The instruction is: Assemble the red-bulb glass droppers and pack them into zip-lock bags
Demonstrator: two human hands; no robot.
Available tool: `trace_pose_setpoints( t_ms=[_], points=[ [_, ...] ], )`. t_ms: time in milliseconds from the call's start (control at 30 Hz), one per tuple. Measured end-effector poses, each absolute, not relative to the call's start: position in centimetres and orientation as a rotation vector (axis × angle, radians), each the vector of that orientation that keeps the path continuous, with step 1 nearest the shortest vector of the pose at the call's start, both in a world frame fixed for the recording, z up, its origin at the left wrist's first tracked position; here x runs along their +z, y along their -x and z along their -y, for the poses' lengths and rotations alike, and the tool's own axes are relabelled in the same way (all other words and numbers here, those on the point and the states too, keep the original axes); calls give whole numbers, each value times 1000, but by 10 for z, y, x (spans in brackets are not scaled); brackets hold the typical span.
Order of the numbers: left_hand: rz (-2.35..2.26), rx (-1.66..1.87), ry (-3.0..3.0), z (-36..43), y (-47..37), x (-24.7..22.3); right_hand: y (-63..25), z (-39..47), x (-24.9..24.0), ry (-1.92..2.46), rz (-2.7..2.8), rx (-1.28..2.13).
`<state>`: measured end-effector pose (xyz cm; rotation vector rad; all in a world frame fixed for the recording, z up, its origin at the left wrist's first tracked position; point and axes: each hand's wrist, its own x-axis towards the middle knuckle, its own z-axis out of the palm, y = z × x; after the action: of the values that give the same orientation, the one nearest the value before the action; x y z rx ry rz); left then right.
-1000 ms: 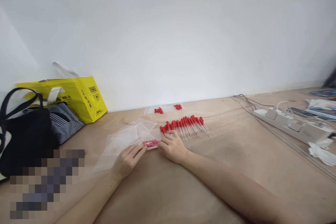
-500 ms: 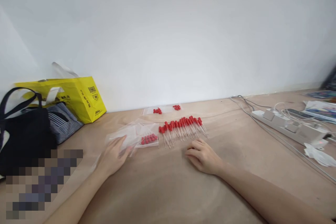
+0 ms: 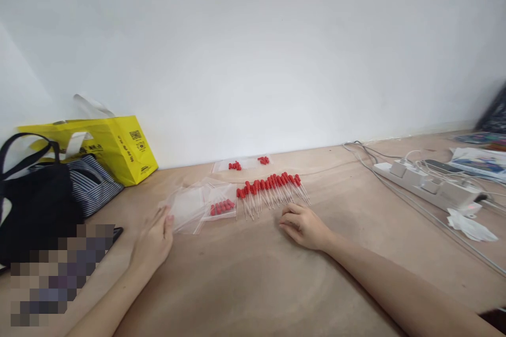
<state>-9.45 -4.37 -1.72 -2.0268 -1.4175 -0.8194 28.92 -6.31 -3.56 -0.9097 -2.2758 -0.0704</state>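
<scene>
My left hand is at the left edge of some overlapping clear plastic bags, its fingers blurred; whether it holds a bag edge is unclear. My right hand rests on the table with curled fingers, just below a row of red-tipped thin sticks. Nothing shows in that hand, though its fingertips are partly hidden. Several red tips lie in a clear bag left of the row. Farther back, near the wall, two small red groups lie on another clear bag.
A yellow bag, a striped pouch and a black bag stand at the left. On the right are a white power strip with cables, a crumpled tissue and printed papers. A wall rises behind the table.
My left hand has moved left and down, off the middle of the bags to their left edge. My right hand has barely moved; the view has shifted slightly.
</scene>
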Motion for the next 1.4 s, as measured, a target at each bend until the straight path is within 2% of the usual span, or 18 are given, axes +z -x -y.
trace_pose_setpoints(
  t_ms=[67, 167, 367, 533, 800, 1067, 1400],
  points=[
    [1197, -746, 2171, 59, 70, -9, -290, 61, -36, 936, 2240, -76],
    [846, -411, 2636, 80, 27, -2, -292, 59, -35, 972, 2170, -42],
    [917, 21, 3032, 95, -17, 16, -293, 63, -31, 886, 2269, 164],
    [1026, -50, 3090, 93, -24, 20, -291, 66, -30, 855, 2354, 258],
    [1081, 92, 3165, 87, -35, 11, -289, 69, -31, 808, 2376, 303],
    [1131, 82, 3164, 80, -45, 14, -289, 71, -28, 759, 2336, 276],
    [1028, -252, 3046, 80, -45, -6, -284, 79, -20, 495, 2498, 398]
  ],
)
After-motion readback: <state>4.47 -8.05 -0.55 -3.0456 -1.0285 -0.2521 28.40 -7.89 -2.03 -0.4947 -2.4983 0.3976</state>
